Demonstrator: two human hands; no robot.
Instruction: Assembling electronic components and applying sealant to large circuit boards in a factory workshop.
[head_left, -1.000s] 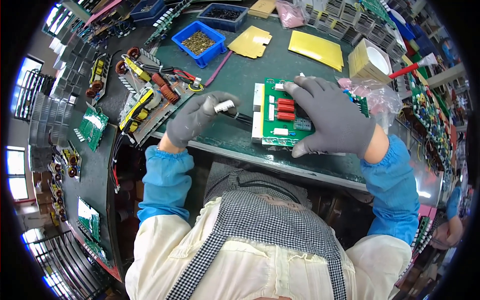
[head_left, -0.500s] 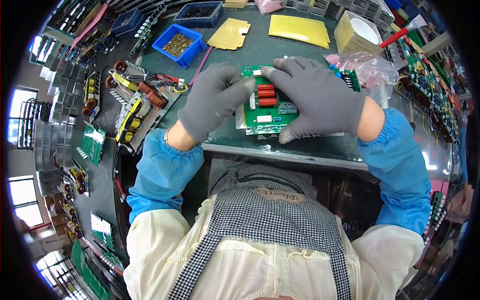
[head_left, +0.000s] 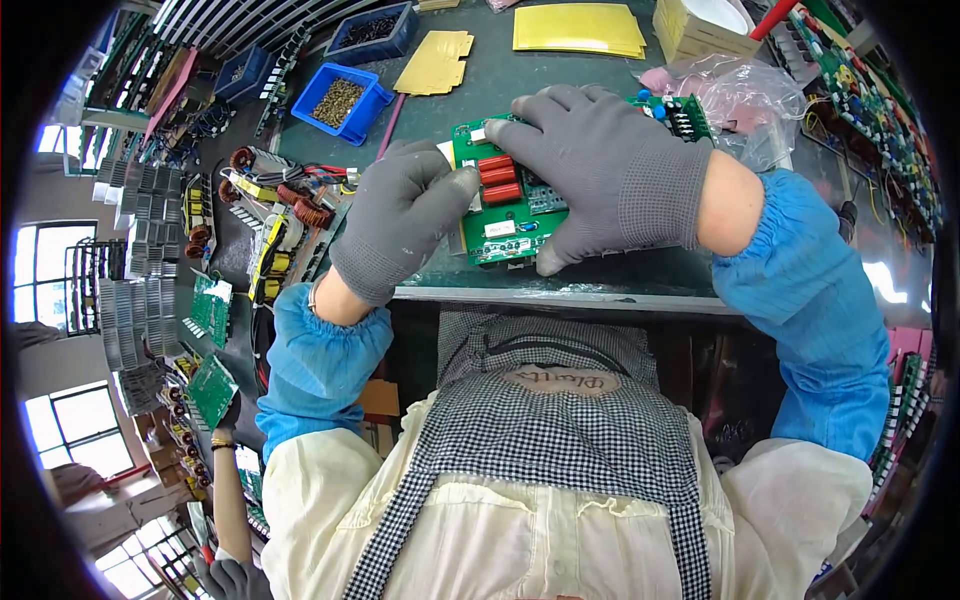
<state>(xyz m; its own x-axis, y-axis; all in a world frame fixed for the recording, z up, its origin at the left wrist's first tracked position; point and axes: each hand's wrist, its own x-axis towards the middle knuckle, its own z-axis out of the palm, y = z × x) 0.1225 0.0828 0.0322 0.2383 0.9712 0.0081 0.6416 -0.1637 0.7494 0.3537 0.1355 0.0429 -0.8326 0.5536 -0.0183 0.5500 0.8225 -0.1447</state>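
A green circuit board with red block-shaped components lies near the table's front edge. My left hand, in a grey glove, is closed at the board's left edge, thumb and bent fingers pinching it. Across the board's right part spreads my gloved right hand. Its thumb is at the near edge and its fingers reach the far edge, spanning the board in a grip. My palm hides much of the board, and a row of parts shows beyond it at the right.
Blue bins of small metal parts, yellow sheets and a white-yellow box stand at the back. Wired coil assemblies are left; a clear plastic bag is right. At the lower left, a co-worker's arm reaches toward a green board.
The view has shifted slightly, and the board with both hands appears further left. My grip looks much the same. A co-worker's arm has come into view at the lower left, by a green board.
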